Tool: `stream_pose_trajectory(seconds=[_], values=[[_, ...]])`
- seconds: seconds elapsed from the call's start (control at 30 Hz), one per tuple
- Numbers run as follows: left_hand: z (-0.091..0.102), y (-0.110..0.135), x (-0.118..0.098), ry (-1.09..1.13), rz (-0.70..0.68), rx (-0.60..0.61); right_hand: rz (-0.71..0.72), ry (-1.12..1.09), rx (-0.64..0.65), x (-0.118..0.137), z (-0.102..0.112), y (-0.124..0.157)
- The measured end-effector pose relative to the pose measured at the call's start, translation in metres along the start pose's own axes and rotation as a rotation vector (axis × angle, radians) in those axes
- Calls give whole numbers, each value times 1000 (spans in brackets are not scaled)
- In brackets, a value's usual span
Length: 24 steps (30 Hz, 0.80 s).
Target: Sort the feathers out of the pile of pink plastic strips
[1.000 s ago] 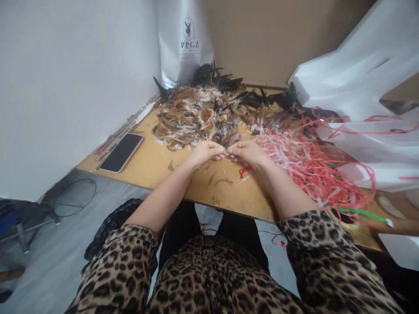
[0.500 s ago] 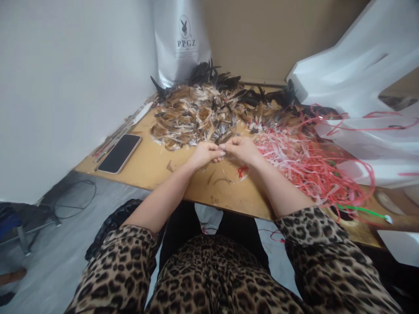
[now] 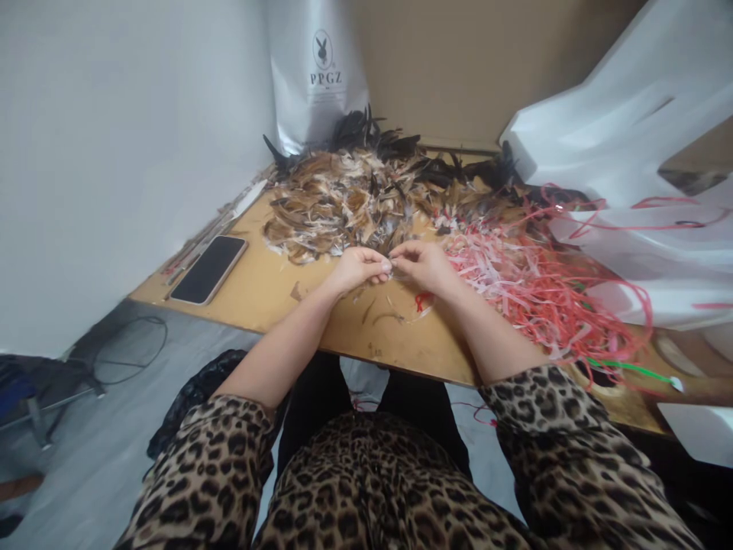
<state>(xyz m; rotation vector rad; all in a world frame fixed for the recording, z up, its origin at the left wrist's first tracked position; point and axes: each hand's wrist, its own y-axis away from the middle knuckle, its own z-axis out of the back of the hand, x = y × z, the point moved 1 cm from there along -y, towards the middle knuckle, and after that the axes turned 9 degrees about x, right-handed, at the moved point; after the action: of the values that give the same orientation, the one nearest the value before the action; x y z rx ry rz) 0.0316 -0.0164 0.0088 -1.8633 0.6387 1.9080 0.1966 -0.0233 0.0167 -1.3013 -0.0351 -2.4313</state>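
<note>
My left hand (image 3: pixel 362 269) and my right hand (image 3: pixel 421 265) meet fingertip to fingertip over the table (image 3: pixel 309 313). Both are closed in a pinch. Whatever lies between the fingers is too small to make out. Just beyond them spreads a heap of brown and black feathers (image 3: pixel 337 200). To the right of my right hand lies a tangle of pink and red ribbon strips (image 3: pixel 532 286). A small red loop of string (image 3: pixel 422 301) rests on the wood below my right hand, with a few loose feather bits nearby.
A phone (image 3: pixel 209 269) lies at the table's left side. Behind the feathers stands a silvery bag (image 3: pixel 321 84). White plastic sheeting (image 3: pixel 607 130) rises on the right, red cords across it. A green strip (image 3: pixel 635 370) lies near the right front edge. A black plastic bag (image 3: pixel 192 393) is on the floor.
My right hand's fingers have shifted slightly, with the fingertips drawn a little apart from the left ones at the top. Both hands stay in nearly the same place.
</note>
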Motion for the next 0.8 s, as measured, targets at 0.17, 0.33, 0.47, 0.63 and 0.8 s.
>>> stream_pose_trajectory(seconds=[0.17, 0.33, 0.47, 0.63, 0.8], values=[[4, -2, 3, 40, -1, -2, 102, 114, -70, 5, 1, 0], [10, -5, 8, 197, 36, -30, 138, 92, -37, 10, 3, 4], [11, -5, 9, 300, 67, -43, 162, 93, 52, 14, 2, 7], [11, -4, 8, 272, 57, -58, 65, -104, 51, 9, 0, 5], [5, -1, 5, 125, -19, -23, 18, -150, 37, 3, -4, 3]])
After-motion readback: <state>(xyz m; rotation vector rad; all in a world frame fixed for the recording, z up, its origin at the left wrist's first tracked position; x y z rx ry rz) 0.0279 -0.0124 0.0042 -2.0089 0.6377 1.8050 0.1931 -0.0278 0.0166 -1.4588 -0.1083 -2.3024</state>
